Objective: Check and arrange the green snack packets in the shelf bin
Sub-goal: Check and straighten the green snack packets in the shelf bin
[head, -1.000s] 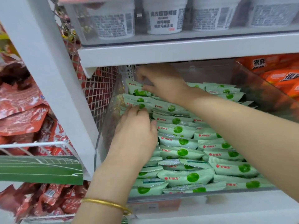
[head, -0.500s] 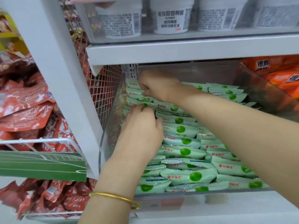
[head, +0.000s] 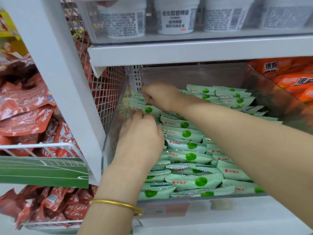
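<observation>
So the white metal shelf point(head: 240, 217) carries a clear plastic bin point(head: 194, 75) packed with pale green snack packets point(head: 191, 156). The white shelf board point(head: 194, 53) above holds a row of white printed tubs point(head: 176, 17).

We see pale green snack packets point(head: 186, 156), each printed with 1 dark green dot and red lettering, in a clear bin point(head: 194, 73) on a white shelf point(head: 186, 51), flanked by orange packets point(head: 291, 80), red packets point(head: 22, 116), white wire mesh point(head: 108, 85), white black-printed tubs point(head: 176, 17) and a gold bangle point(head: 116, 205).
</observation>
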Demonstrator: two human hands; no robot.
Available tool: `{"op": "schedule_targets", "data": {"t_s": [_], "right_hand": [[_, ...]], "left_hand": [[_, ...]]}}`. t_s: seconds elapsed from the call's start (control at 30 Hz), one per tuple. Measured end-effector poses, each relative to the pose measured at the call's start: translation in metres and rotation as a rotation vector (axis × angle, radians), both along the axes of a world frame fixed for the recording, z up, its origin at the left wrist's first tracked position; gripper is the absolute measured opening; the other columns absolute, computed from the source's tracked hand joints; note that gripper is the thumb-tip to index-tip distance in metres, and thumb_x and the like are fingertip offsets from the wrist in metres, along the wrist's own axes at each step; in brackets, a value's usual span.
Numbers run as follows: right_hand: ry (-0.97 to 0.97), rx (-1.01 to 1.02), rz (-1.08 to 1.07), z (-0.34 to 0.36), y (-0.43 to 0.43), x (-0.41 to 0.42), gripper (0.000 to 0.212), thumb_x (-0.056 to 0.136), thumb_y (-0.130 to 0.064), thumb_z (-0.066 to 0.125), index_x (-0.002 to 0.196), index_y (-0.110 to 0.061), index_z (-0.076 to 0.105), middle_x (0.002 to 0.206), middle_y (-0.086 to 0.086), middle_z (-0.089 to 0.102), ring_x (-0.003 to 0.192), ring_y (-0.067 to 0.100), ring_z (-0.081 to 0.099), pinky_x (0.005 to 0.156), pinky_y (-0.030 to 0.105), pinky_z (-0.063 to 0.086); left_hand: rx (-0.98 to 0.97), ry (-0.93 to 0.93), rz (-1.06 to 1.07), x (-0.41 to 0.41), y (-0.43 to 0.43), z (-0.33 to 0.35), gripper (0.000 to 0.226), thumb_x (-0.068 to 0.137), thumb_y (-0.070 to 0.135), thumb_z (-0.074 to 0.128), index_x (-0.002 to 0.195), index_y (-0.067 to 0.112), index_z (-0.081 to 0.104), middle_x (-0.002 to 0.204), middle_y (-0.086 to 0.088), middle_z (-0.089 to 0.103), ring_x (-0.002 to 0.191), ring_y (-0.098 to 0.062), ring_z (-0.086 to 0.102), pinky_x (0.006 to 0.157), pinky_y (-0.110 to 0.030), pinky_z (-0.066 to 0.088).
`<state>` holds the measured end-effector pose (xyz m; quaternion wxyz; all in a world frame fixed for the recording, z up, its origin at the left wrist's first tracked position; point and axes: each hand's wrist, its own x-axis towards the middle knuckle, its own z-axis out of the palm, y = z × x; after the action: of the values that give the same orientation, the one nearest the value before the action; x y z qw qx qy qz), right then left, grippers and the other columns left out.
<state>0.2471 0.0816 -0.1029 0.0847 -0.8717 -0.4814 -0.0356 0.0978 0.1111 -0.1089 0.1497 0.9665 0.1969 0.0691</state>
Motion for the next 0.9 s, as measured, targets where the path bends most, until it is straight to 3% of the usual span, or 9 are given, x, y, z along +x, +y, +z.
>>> {"op": "schedule_targets", "data": {"t_s": [0.1,0.23,0.53,0.67,0.8,0.9], "right_hand": [[0.145,0.112,-0.003,0.016,-0.016,-0.004,0.012,0.092,-0.013,0.056,0.102,-0.008,0.055,0.105,0.008,0.058,0.098,0.024,0.054,0.075,0.029,0.039],[0.123,0.35,-0.12,0.038,-0.06,-0.024,0.017,0.094,-0.012,0.049,0.109,-0.014,0.057,0.103,-0.002,0.058,0.096,0.014,0.053,0.081,0.024,0.038],[0.274,0.601,-0.13,0.024,-0.175,-0.11,0.025,0.084,0.0,0.062,0.086,-0.024,0.065,0.084,-0.016,0.066,0.085,0.0,0.061,0.079,0.014,0.047],[0.289,0.571,-0.014,0.009,-0.188,-0.131,0.017,0.08,-0.009,0.07,0.083,-0.026,0.07,0.085,-0.009,0.068,0.083,0.004,0.061,0.08,0.022,0.047],[0.279,0.486,0.07,0.005,-0.193,-0.137,0.008,0.076,-0.026,0.072,0.082,-0.022,0.075,0.085,-0.001,0.063,0.082,0.013,0.055,0.078,0.03,0.043],[0.209,0.349,0.097,0.004,-0.191,-0.138,0.015,0.075,-0.039,0.07,0.082,-0.026,0.075,0.084,-0.007,0.056,0.089,0.017,0.048,0.079,0.034,0.04]], "left_hand": [[0.0,-0.01,-0.015,-0.001,0.001,0.0,0.043,0.099,0.031,0.037,0.133,0.005,0.045,0.147,-0.013,0.034,0.136,-0.028,0.027,0.108,-0.036,0.024],[-0.037,-0.04,-0.027,-0.005,0.004,-0.001,0.041,0.099,0.03,0.038,0.131,0.005,0.048,0.143,-0.013,0.038,0.13,-0.03,0.034,0.107,-0.036,0.028],[0.003,-0.131,-0.174,-0.029,-0.018,-0.002,0.041,0.096,0.032,0.034,0.114,0.002,0.056,0.121,-0.017,0.052,0.117,-0.034,0.045,0.102,-0.044,0.036],[0.04,-0.157,-0.233,-0.047,-0.034,-0.001,0.076,0.083,0.05,0.014,0.121,-0.002,0.055,0.13,-0.021,0.05,0.124,-0.032,0.043,0.104,-0.039,0.03],[0.056,-0.108,-0.206,-0.053,-0.038,0.005,0.046,0.101,0.029,0.034,0.136,0.001,0.044,0.146,-0.019,0.038,0.138,-0.029,0.029,0.113,-0.034,0.018],[0.078,-0.079,-0.217,-0.048,-0.039,0.011,0.044,0.1,0.026,0.036,0.137,0.003,0.043,0.146,-0.018,0.037,0.138,-0.026,0.029,0.113,-0.034,0.019]]}}
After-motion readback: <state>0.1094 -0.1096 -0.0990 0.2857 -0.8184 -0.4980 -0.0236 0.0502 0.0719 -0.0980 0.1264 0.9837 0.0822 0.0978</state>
